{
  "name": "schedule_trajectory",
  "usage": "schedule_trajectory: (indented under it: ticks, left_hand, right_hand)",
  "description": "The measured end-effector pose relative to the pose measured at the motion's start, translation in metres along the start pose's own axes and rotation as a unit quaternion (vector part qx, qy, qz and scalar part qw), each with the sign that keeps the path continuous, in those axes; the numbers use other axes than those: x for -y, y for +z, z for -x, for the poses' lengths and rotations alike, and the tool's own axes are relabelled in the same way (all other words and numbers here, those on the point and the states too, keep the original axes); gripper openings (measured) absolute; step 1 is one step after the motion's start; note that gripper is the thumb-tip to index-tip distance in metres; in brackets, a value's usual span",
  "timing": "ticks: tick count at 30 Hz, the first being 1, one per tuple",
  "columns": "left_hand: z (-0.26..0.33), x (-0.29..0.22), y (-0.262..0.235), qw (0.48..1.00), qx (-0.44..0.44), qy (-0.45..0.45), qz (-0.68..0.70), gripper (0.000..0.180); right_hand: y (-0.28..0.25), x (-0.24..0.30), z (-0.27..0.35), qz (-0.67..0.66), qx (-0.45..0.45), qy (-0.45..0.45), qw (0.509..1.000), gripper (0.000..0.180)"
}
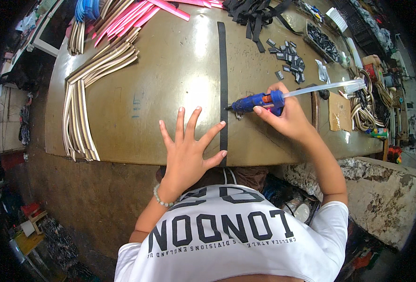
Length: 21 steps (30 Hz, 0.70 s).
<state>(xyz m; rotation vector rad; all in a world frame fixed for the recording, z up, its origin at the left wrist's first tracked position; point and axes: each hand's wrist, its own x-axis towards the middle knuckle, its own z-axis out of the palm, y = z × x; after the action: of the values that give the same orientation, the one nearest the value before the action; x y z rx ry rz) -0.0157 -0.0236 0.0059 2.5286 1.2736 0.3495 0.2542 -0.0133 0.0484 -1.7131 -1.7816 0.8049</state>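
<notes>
A long black strap (223, 61) lies straight across the table, from its near edge toward the far side. My left hand (188, 145) rests with fingers spread, its thumb and index fingertip on the strap. In my right hand (288, 115) is a blue glue gun (257, 102), gripped by its body, with a long clear glue stick (323, 88) sticking out of its back. The gun's nozzle points left and meets the strap just above my left index fingertip. Whether glue is coming out is too small to see.
Small black labels (292, 61) lie scattered at the right, near a container (323, 42) of more. Black straps (255, 19) heap at the far side. Striped straps (81, 113) and pink straps (132, 19) lie left. Coiled cords (365, 105) and brown cardboard (340, 113) are at far right.
</notes>
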Motion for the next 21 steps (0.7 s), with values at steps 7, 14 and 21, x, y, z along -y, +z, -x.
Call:
schedule_trajectory:
  ticks: [7,14,21]
  left_hand:
    - [-0.001,-0.002,-0.001,1.0,0.005,-0.007,-0.002,0.06]
    - [0.001,-0.004,-0.004,1.0,0.015,-0.009,-0.003,0.059]
    - [-0.001,-0.008,-0.01,0.999,0.04,-0.017,0.004,0.06]
  right_hand:
    - [-0.003,-0.002,-0.023,-0.02,-0.016,-0.022,0.999,0.044]
    - [0.0,0.017,-0.006,0.279,-0.042,-0.187,0.941,0.035]
    - [-0.069,-0.063,0.078,0.043,-0.5,0.171,0.848,0.036]
